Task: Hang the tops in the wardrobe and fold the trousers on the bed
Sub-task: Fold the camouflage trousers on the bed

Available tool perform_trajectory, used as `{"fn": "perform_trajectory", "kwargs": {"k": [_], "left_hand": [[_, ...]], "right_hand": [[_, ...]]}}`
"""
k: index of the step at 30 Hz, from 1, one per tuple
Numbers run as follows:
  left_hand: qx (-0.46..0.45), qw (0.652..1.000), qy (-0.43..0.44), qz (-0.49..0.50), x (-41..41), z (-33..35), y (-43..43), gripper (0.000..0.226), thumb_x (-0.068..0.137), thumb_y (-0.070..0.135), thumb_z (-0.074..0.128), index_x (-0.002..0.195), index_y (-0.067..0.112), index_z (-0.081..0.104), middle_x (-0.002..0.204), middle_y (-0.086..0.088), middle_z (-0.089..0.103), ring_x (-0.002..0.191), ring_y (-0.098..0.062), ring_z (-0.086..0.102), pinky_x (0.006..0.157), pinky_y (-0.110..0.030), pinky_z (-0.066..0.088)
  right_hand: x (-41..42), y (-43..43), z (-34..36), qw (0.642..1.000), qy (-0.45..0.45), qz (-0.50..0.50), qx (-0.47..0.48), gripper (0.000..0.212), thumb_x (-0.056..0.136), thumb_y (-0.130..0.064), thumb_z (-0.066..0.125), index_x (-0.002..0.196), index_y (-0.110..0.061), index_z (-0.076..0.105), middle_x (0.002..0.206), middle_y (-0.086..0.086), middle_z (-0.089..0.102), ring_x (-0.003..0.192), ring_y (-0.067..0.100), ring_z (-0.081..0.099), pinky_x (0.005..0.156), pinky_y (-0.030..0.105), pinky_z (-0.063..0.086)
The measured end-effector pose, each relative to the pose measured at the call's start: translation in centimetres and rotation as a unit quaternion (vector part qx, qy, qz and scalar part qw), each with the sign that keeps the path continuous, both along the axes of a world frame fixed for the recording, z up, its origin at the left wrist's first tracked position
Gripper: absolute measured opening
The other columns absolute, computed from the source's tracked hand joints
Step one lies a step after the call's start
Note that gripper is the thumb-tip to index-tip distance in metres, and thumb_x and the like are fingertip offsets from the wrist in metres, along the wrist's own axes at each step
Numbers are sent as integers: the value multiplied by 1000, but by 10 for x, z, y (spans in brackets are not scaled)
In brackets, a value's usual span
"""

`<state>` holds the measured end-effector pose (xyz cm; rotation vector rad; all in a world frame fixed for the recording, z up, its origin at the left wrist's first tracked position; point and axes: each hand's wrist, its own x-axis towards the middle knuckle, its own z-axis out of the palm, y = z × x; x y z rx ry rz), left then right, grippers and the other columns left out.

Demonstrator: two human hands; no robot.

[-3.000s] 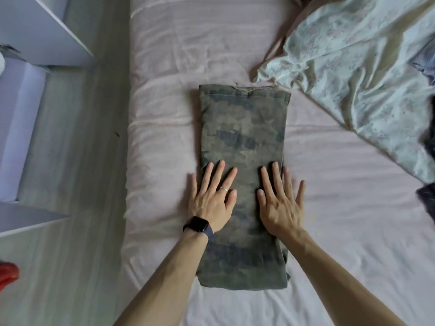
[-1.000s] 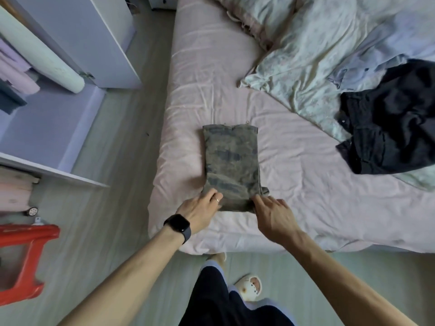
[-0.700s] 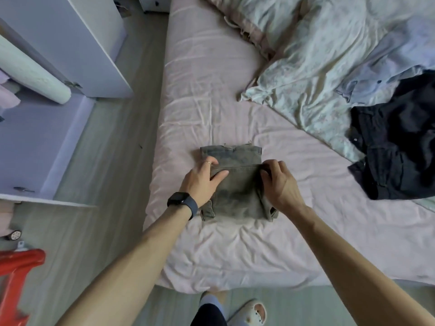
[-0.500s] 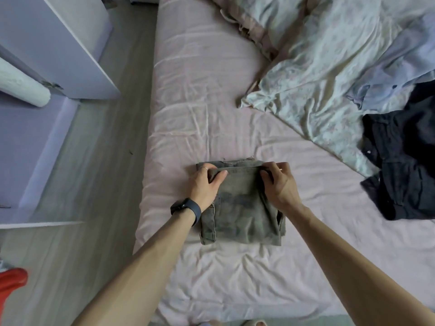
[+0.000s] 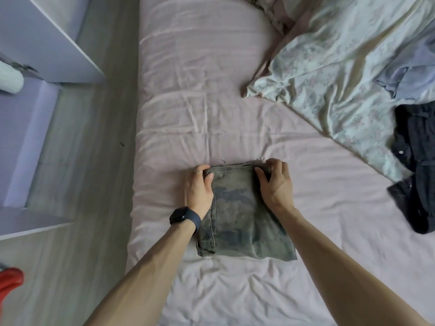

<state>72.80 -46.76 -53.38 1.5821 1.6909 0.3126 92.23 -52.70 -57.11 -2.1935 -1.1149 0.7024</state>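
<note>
The left hand [image 5: 199, 187] and right hand [image 5: 275, 184] each pinch a far corner of the camouflage trousers [image 5: 240, 220], folded square on the bed [image 5: 200, 90] — this pair seems nearly done, while a dark garment [image 5: 419, 161] and pale blue top [image 5: 414, 67] lie unsorted nearby

Single head-worn wide-angle view, close above the bed [image 5: 200, 67], steeply downward, floor [image 5: 94, 161] at left.

hands [image 5: 237, 184] grip folded trousers [image 5: 242, 220]
</note>
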Motion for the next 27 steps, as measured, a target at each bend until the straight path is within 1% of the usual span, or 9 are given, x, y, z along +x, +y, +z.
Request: {"fn": "perform_trajectory", "kwargs": {"k": [3, 5, 8, 10, 12, 14, 16, 21, 27], "left_hand": [[-1, 1000, 12, 9, 2, -12, 7, 27, 102, 16, 54, 126, 5, 60, 115, -18, 66, 106, -39, 60, 79, -32, 35], [3, 1000, 14, 13, 1, -16, 9, 27, 101, 16, 55, 124, 4, 61, 113, -19, 66, 105, -39, 60, 78, -30, 34], [36, 999, 25, 11, 1, -8, -1, 27, 100, 15, 57, 125, 4, 63, 115, -19, 64, 104, -40, 60, 80, -31, 35], [118, 988, 100, -26, 2, -2, -20, 34, 98, 17, 58, 130, 7, 61, 127, -18, 58, 108, -39, 57, 86, -34, 37], [224, 950, 176, -127, 5, -3, -47, 47, 96, 27, 55, 141, 12, 55, 146, -15, 48, 129, -36, 47, 102, -44, 37], [258, 920, 175, -237, 9, -8, -74, 55, 97, 32, 50, 149, 14, 46, 160, -11, 33, 148, -28, 29, 117, -51, 27], [238, 912, 184, -278, 11, -19, -93, 61, 96, 35, 48, 153, 16, 40, 164, -10, 23, 153, -26, 17, 121, -51, 21], [166, 923, 236, -255, 7, -51, -76, 69, 93, 48, 44, 157, 27, 28, 166, -13, 13, 154, -33, 8, 122, -52, 18], [156, 925, 243, -248, 10, -86, -57, 76, 90, 53, 43, 159, 35, 17, 168, -9, -1, 154, -33, -2, 123, -52, 11]], "right_hand": [[2, 4, -7, 999, -13, -29, 3, 38, 95, -32, 68, 117, -5, 55, 120, 12, 51, 84, 13, 51, 80, 25, 43], [3, 0, -6, 999, 2, -35, -2, 43, 96, -38, 65, 123, -7, 53, 127, 11, 51, 96, 22, 59, 85, 25, 44], [-2, -25, 4, 998, 23, -54, -15, 60, 96, -49, 59, 142, -15, 42, 145, 10, 44, 117, 25, 60, 95, 38, 50], [-10, -51, 10, 997, -77, -1, -5, 65, 97, -48, 58, 149, -14, 40, 153, 14, 39, 134, 32, 47, 107, 45, 44], [-21, -73, 10, 979, -196, 63, -1, 61, 98, -44, 53, 151, -16, 42, 160, 13, 34, 145, 33, 36, 114, 48, 36], [-32, -85, 10, 968, -236, 89, -22, 58, 100, -41, 45, 154, -21, 39, 164, 7, 27, 151, 28, 27, 116, 50, 30], [-39, -87, 6, 966, -228, 107, -56, 58, 102, -40, 36, 157, -24, 32, 167, 3, 21, 154, 22, 17, 119, 50, 25], [-34, -67, -16, 962, -193, 166, -97, 60, 104, -44, 23, 161, -23, 17, 169, 3, 6, 156, 20, 2, 122, 52, 19], [-29, -52, -52, 956, -193, 162, -152, 67, 103, -56, 26, 160, -36, -2, 168, -5, -12, 154, 18, -14, 123, 57, 4]]}}
